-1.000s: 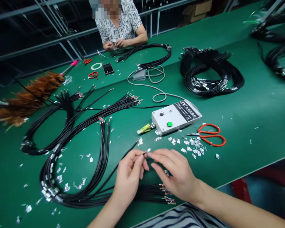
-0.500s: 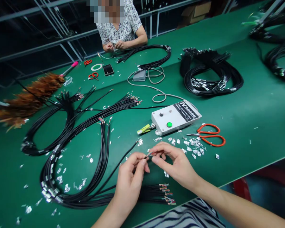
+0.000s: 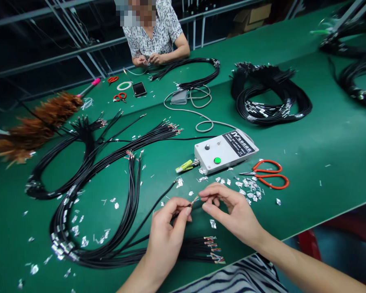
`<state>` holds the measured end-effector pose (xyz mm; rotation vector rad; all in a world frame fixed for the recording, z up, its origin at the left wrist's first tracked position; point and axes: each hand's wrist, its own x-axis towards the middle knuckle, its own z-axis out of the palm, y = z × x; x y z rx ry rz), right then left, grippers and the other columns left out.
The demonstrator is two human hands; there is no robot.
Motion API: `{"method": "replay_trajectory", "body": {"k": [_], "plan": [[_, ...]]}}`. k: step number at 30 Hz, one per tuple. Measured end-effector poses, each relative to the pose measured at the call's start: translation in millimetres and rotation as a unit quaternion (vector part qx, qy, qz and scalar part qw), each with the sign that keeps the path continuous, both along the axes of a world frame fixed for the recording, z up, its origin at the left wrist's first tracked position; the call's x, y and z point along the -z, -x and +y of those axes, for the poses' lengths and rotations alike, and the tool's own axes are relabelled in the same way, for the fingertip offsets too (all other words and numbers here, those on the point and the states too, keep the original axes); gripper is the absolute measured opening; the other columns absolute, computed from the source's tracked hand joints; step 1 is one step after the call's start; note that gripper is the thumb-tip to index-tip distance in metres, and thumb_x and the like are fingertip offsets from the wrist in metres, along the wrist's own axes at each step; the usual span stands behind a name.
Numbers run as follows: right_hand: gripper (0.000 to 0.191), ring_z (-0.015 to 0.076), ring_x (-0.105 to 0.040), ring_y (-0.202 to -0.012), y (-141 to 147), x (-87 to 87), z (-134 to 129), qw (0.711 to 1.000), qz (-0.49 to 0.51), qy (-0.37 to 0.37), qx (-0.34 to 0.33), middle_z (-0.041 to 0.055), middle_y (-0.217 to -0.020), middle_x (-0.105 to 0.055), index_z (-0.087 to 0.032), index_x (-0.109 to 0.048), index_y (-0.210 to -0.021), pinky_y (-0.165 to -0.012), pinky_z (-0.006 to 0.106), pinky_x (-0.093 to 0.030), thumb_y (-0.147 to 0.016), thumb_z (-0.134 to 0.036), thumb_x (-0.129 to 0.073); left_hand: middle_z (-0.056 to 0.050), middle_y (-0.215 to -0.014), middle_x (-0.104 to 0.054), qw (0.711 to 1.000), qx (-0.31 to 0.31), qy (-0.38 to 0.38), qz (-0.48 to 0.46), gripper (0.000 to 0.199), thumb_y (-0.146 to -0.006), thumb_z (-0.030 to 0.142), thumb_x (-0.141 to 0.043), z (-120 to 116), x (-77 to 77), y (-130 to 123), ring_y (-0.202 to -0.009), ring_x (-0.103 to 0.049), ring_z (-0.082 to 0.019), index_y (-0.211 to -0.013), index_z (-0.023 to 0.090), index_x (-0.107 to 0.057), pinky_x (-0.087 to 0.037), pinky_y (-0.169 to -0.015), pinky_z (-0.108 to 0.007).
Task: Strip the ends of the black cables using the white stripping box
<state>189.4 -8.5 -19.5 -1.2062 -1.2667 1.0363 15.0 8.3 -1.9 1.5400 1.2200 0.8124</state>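
Observation:
Between thumb and forefinger, my left hand [image 3: 170, 224] pinches the end of a black cable, whose thin coloured wires [image 3: 195, 200] fan out past the fingertips. Just to the right of these wires is my right hand [image 3: 228, 209], thumb and forefinger apart, with nothing visible between them. A bundle of black cables [image 3: 134, 179] loops around on the left, and more cable ends with coloured wires [image 3: 215, 250] lie below my hands. Beyond my hands sits a white box [image 3: 222, 151] with a green button and a yellow-green clip [image 3: 185, 166] at its left end.
Red-handled scissors [image 3: 270, 174] and foil scraps [image 3: 253, 187] lie right of the box. A grey pedal [image 3: 179, 97] with its cord is farther back. Coiled black cables [image 3: 271, 93] lie at the back right. A person [image 3: 155, 36] sits across the green table [image 3: 332, 146]; a feather duster [image 3: 42, 122] is left.
My right hand has moved slightly right, away from the cable end, and its fingertips have parted. The coloured wires in my left hand now show spread out.

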Motion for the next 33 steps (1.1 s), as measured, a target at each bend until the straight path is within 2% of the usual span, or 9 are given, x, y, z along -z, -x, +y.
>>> {"method": "replay_trajectory", "body": {"k": [6,14,22,26,29,33], "plan": [[0.011,0.0131,-0.059,-0.065,1.3,2.0,-2.3,0.999,0.003,0.026,-0.021,0.0014,-0.081,-0.066,-0.021,-0.068,-0.09,-0.058,0.026,-0.05,-0.079,-0.021,-0.067,0.002,-0.066,-0.065,1.0,-0.003,-0.026,0.011,0.011,-0.087,0.021,-0.06,-3.2,-1.7,0.4,-0.062,-0.062,-0.013,-0.078,0.02,-0.064,-0.048,-0.061,-0.021],[0.016,0.0148,-0.064,-0.076,0.6,4.6,-1.1,0.991,0.078,0.089,-0.057,0.0039,-0.088,-0.069,-0.021,-0.069,-0.099,-0.065,0.027,-0.052,-0.085,-0.027,-0.063,0.0,-0.072,-0.069,0.994,-0.011,-0.093,0.054,0.01,-0.086,0.019,-0.061,-3.3,-1.5,1.0,-0.065,-0.063,-0.014,-0.079,0.02,-0.067,-0.047,-0.06,-0.022],[0.019,0.0122,-0.058,-0.069,3.0,2.6,5.2,0.983,0.107,0.119,-0.095,0.0016,-0.082,-0.067,-0.02,-0.07,-0.096,-0.062,0.026,-0.046,-0.08,-0.028,-0.068,-0.001,-0.064,-0.064,0.996,-0.035,0.051,-0.059,0.016,-0.088,0.026,-0.056,-3.5,-6.4,-1.4,-0.051,-0.053,-0.011,-0.08,0.017,-0.066,-0.045,-0.05,-0.021],[0.018,0.0118,-0.056,-0.064,10.6,0.9,7.9,0.98,0.125,0.12,-0.095,-0.0004,-0.074,-0.065,-0.019,-0.07,-0.091,-0.06,0.026,-0.043,-0.076,-0.029,-0.074,-0.001,-0.063,-0.063,0.994,-0.04,0.073,-0.077,0.016,-0.087,0.027,-0.058,-3.0,-6.6,-3.6,-0.051,-0.052,-0.01,-0.077,0.016,-0.065,-0.044,-0.05,-0.02],[0.015,0.0119,-0.057,-0.065,18.8,3.7,9.9,0.975,0.176,0.113,-0.071,-0.0002,-0.075,-0.064,-0.02,-0.071,-0.084,-0.059,0.026,-0.044,-0.077,-0.033,-0.075,-0.001,-0.063,-0.063,0.993,-0.043,0.077,-0.084,0.017,-0.087,0.029,-0.06,-2.6,-4.6,-4.1,-0.051,-0.052,-0.01,-0.078,0.016,-0.065,-0.043,-0.05,-0.021],[0.02,0.0097,-0.056,-0.061,25.9,8.6,11.6,0.948,0.269,0.153,-0.073,-0.0004,-0.074,-0.065,-0.02,-0.073,-0.079,-0.06,0.025,-0.046,-0.074,-0.038,-0.079,0.0,-0.063,-0.061,0.987,-0.041,0.106,-0.113,0.021,-0.089,0.035,-0.059,-3.8,1.9,-1.8,-0.049,-0.049,-0.009,-0.081,0.016,-0.062,-0.041,-0.049,-0.021]]}}
